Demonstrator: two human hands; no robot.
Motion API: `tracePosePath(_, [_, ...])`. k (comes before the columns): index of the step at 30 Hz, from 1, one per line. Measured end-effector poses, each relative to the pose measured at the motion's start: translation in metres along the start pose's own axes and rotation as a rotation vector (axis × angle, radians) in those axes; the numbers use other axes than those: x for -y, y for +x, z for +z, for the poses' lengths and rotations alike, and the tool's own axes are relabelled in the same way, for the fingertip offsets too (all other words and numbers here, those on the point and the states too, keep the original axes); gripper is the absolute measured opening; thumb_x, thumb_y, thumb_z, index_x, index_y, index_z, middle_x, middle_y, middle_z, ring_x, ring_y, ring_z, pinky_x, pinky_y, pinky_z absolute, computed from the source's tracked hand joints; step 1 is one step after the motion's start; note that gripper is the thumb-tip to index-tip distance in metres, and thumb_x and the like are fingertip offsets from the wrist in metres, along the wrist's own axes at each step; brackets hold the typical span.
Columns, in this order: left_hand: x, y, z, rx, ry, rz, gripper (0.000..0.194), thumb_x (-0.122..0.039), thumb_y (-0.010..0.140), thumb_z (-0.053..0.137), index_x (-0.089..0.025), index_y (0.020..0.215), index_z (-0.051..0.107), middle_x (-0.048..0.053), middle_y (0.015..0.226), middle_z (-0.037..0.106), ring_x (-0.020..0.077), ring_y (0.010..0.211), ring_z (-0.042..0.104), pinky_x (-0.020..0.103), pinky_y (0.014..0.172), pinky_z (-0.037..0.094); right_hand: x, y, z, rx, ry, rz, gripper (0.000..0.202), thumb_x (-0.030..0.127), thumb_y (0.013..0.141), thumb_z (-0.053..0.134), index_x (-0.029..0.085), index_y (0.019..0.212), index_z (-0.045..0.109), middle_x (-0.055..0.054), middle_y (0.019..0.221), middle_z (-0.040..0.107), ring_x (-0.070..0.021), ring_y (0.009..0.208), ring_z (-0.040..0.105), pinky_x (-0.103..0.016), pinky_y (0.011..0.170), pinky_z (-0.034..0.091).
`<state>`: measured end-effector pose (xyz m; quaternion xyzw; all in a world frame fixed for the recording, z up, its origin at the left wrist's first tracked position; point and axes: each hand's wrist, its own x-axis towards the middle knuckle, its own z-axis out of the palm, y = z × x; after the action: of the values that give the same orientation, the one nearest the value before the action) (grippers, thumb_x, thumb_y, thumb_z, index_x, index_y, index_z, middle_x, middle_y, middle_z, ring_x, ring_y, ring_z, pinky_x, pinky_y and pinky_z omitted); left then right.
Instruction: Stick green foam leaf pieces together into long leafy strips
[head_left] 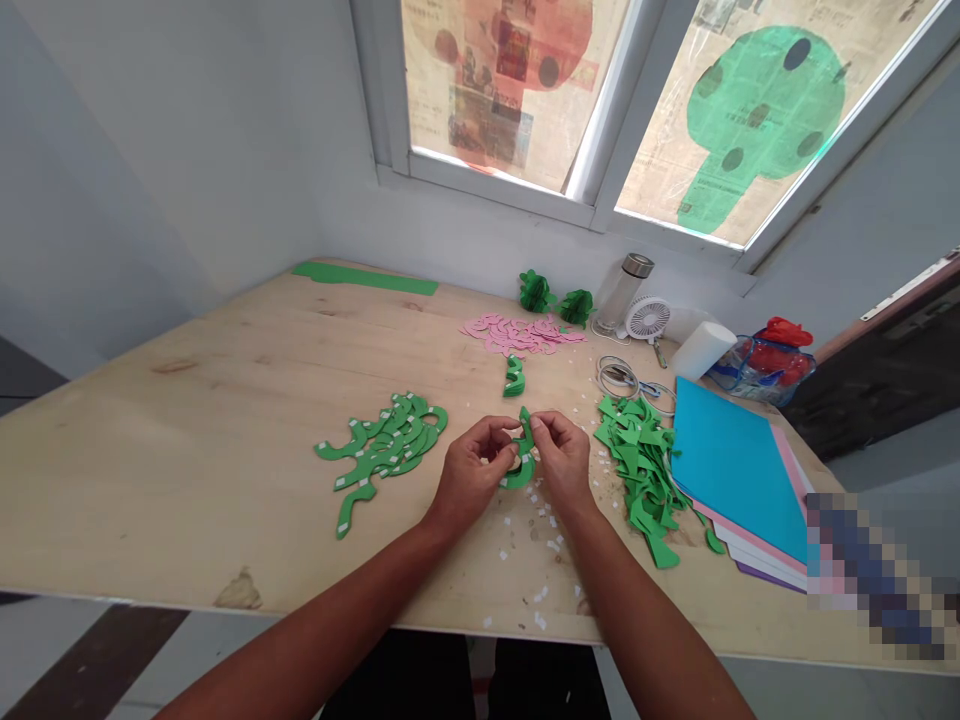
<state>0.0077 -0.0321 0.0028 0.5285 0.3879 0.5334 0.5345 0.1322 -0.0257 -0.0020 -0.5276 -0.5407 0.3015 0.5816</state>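
Between my hands is a curved green cutout (517, 481), seemingly of foam sheet, with a small white square stuck on it. My left hand (474, 462) pinches its left side with bent fingers, while my right hand (564, 458) has thumb and fingers closed on its upper right edge. Just beyond them lies another small stack of green curved pieces (514, 378). To the left of my hands spreads a pile of green cutouts (397, 440) dotted with white squares. Small white paper bits (553, 543) are scattered below my right hand.
Green scraps (641, 460) lie right, beside scissors (656, 392), a tape roll (616, 375) and coloured sheets (739, 470). Behind are pink cutouts (521, 334), green paper ornaments (535, 292), a bottle (624, 290), a small fan (648, 318), a white roll (705, 349) and a green strip (367, 279).
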Motion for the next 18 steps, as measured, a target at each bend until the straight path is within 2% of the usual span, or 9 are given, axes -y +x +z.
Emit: tracePosePath(18, [-0.0009, 0.0, -0.0005, 0.002, -0.005, -0.012, 0.019, -0.023, 0.069, 0.063, -0.018, 0.088, 0.059, -0.005, 0.058, 0.049, 0.009, 0.052, 0.049, 0.019, 0.049, 0.039, 0.0003, -0.002, 0.0014, 0.016, 0.019, 0.022, 0.019, 0.032, 0.076, 0.055, 0.016, 0.07, 0.062, 0.0, 0.064, 0.059, -0.0127, 0.059, 0.051, -0.024, 0.057, 0.041])
